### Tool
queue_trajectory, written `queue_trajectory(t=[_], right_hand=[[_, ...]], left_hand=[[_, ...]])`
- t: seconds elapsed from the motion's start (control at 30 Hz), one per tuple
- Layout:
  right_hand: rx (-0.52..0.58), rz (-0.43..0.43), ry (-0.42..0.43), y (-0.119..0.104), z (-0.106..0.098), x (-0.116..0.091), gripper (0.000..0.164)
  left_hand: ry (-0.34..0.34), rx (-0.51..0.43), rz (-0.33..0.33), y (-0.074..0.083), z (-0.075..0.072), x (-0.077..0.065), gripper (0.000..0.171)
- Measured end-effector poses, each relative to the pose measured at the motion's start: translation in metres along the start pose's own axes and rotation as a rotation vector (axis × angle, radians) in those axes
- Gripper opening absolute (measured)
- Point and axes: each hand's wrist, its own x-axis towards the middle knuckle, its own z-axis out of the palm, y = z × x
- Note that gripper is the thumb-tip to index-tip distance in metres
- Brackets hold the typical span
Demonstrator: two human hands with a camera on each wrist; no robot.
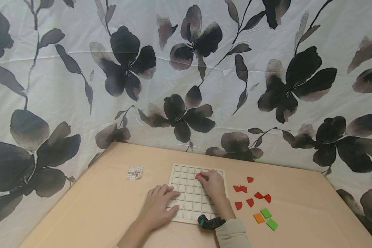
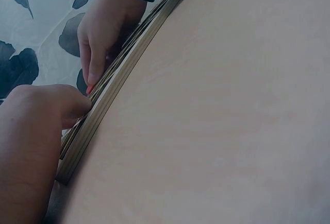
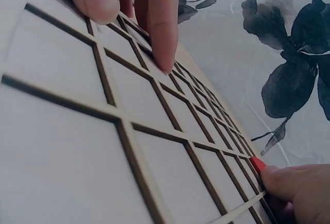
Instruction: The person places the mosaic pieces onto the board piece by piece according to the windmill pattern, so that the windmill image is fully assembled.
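the right hand (image 1: 213, 185) is pinching a small red piece (image 1: 197, 176) between thumb and fingertips, over the far part of the gridded board (image 1: 189, 198); whether the piece is sitting fully inside a cell, i cannot tell. the left hand (image 1: 159, 206) is lying with its fingers loosely spread across the board's left edge, touching the wood but grasping nothing.

the raised grid lines could be catching the piece's edge and leaving it tilted if it is coming down off line, and the pinching fingers are partly hiding that spot. so thin a piece could also be slipping or turning under uneven pressure. if the left hand is pushing sideways or letting go, the board could be sliding on the counter (image 1: 96, 203).

seven loose red pieces (image 1: 238, 205) are lying beyond the board's right edge, with two green tiles (image 1: 271, 224) and an orange tile (image 1: 258, 218); a wide sweep of the right forearm could be scattering them.
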Motion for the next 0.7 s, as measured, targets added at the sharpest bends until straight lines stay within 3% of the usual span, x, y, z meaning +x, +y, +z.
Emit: queue_trajectory(t=[0.3, 0.7], right_hand=[[0.014, -0.041, -0.082, 0.008, -0.005, 0.004, 0.032], [0.068, 0.003, -0.131, 0.011, -0.007, 0.006, 0.034]], left_hand=[[-0.033, -0.019, -0.021, 0.0, -0.001, 0.0, 0.038], [-0.012, -0.01, -0.009, 0.0, -0.001, 0.0, 0.037]])
